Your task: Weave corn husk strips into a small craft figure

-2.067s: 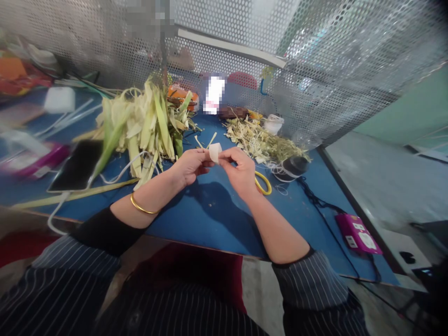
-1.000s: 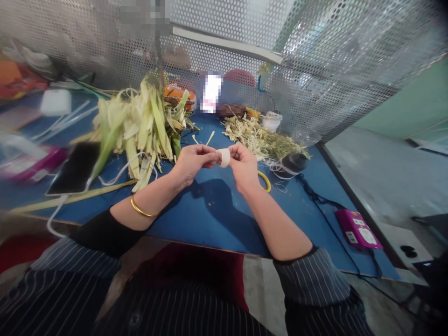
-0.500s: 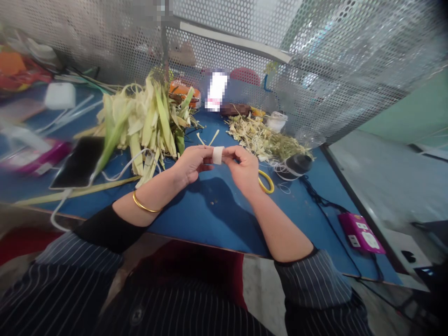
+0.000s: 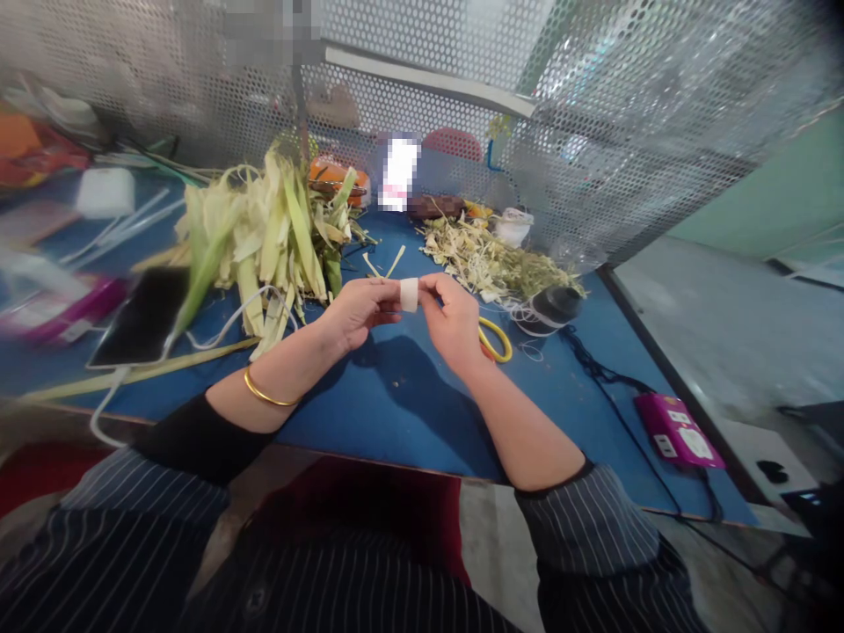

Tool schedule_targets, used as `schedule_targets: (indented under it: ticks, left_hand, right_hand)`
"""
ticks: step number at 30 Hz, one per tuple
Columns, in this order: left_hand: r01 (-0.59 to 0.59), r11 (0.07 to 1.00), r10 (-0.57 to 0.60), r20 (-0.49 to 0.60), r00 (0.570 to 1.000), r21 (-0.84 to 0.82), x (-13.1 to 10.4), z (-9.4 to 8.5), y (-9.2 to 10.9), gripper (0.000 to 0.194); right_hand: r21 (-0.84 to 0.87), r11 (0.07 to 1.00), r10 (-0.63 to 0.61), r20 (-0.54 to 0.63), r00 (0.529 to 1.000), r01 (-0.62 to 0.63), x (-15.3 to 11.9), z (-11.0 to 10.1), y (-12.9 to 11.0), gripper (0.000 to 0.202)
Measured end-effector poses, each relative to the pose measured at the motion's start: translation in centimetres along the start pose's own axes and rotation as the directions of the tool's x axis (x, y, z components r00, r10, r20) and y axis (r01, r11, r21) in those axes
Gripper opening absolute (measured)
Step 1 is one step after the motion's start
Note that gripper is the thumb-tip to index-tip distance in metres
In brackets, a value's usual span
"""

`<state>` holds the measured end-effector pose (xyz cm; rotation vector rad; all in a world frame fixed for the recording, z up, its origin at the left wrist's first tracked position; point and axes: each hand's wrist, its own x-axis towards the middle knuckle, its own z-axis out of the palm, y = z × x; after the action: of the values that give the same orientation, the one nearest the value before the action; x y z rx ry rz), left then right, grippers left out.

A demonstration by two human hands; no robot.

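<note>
Above the blue table (image 4: 389, 422), both of my hands meet at a short whitish band (image 4: 410, 294); its material is hard to make out. From the left, the fingertips of my left hand (image 4: 360, 312) are closed on the band. My right hand (image 4: 452, 316) pinches its other edge between thumb and fingers. Just right of my right hand, yellow scissor-like handles (image 4: 498, 341) lie on the table, partly hidden by that hand. Two thin pale strips (image 4: 394, 261) lie a little beyond my fingers.
Corn husks (image 4: 264, 229) are heaped left, with a phone (image 4: 141, 316) and white cable beside them. Husk scraps (image 4: 475, 255) lie behind right, near a black spool (image 4: 554, 309) with pale thread. A purple power box (image 4: 679, 431) sits at right. A perforated metal screen (image 4: 422, 97) borders the back.
The whole view has shifted slightly, so things appear a little further left. Both hands keep hold of the whitish band, with hardly any change in their grip.
</note>
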<state>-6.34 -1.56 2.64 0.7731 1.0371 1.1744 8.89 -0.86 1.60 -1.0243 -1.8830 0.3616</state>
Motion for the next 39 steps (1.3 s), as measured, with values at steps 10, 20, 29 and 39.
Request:
schedule_targets:
  ticks: [10, 20, 29, 39]
  left_hand:
    - [-0.303, 0.938, 0.307, 0.002, 0.952, 0.168, -0.33, 0.47, -0.46, 0.017]
    - [-0.015, 1.0, 0.015, 0.024, 1.0, 0.006, 0.06, -0.06, -0.23, 0.006]
    - [-0.166, 0.981, 0.166, 0.003, 0.986, 0.099, -0.05, 0.45, -0.75, 0.01]
    - [-0.326, 0.924, 0.328, 0.022, 0.944, 0.199, -0.35, 0.77, -0.68, 0.014]
  right_hand:
    - [0.156, 0.977, 0.149, -0.007, 0.989, -0.146, 0.13, 0.29, 0.27, 0.006]
    - [0.138, 0.99, 0.048, -0.045, 0.998, -0.041, 0.25, 0.2, 0.12, 0.009]
    - [0.08, 0.997, 0.018, -0.031, 0.999, -0.016, 0.14, 0.25, 0.42, 0.01]
    - [0.338, 0.921, 0.227, -0.054, 0.972, -0.196, 0.24, 0.77, 0.41, 0.013]
